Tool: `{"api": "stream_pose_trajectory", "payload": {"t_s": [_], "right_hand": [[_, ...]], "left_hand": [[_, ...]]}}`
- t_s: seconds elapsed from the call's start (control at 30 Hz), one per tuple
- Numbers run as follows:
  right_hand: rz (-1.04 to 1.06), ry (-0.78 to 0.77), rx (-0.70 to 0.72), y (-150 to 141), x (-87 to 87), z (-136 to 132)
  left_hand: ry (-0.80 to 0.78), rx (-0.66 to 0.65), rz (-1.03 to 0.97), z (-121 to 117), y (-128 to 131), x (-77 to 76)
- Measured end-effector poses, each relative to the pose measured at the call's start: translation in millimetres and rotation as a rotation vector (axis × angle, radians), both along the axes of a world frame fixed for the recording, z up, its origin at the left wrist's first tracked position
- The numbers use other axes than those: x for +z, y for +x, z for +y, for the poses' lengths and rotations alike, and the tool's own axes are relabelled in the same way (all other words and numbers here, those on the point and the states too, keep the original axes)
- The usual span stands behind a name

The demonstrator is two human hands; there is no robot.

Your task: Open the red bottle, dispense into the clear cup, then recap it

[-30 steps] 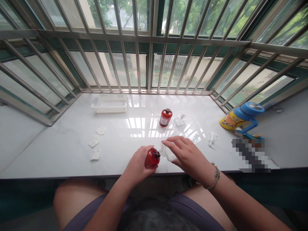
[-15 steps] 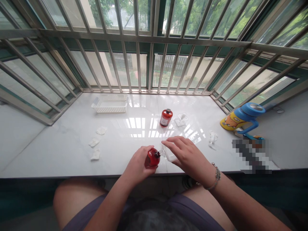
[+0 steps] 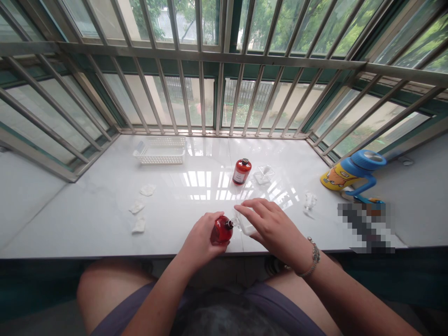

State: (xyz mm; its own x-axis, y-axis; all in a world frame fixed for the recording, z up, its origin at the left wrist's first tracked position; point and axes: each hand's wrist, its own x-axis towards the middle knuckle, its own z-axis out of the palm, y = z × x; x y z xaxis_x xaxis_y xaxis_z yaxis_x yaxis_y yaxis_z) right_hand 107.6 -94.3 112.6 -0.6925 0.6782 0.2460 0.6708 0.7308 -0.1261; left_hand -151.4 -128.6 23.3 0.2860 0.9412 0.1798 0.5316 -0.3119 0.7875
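My left hand [image 3: 199, 238] is closed around a round red glass bottle [image 3: 220, 231] with a black neck, tipped to the right near the counter's front edge. In my right hand [image 3: 271, 226] is a clear glass bottle [image 3: 247, 225], lying on its side with its neck toward the red one. The two mouths meet or nearly meet; I cannot tell if they touch. My right fingers hide much of the clear bottle. Farther back stands a second red bottle [image 3: 241, 171] with a white label and black top, beside a small clear stand [image 3: 263, 174].
A white perforated basket [image 3: 161, 160] stands at the back left. Several crumpled white tissues [image 3: 137, 206] lie at left, and another crumpled piece [image 3: 309, 202] at right. A blue and yellow flask [image 3: 341, 172] leans by the right wall. Metal bars [image 3: 224, 57] close off the window behind.
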Motion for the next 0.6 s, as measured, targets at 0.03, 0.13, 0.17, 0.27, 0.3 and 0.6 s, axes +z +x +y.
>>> {"api": "stream_pose_trajectory", "payload": {"t_s": [0.03, 0.13, 0.17, 0.27, 0.3, 0.6], "right_hand": [[-0.002, 0.003, 0.000, -0.2, 0.0, 0.1], [-0.018, 0.010, 0.002, -0.8, 0.6, 0.1], [-0.025, 0.015, 0.005, -1.0, 0.9, 0.0], [-0.044, 0.030, 0.020, -1.5, 2.0, 0.0], [-0.047, 0.034, 0.024, -1.6, 2.4, 0.0], [-0.054, 0.057, 0.031, -1.8, 2.7, 0.5]], "left_hand": [[0.001, 0.001, -0.001, 0.1, 0.0, -0.1], [0.000, 0.006, -0.004, 0.2, 0.1, -0.2], [0.000, 0.007, -0.007, 0.2, 0.1, -0.2], [-0.002, 0.006, -0.010, 0.1, 0.0, 0.0], [-0.003, 0.006, -0.009, 0.1, 0.0, 0.0], [-0.005, 0.005, -0.017, 0.1, 0.1, -0.6]]}}
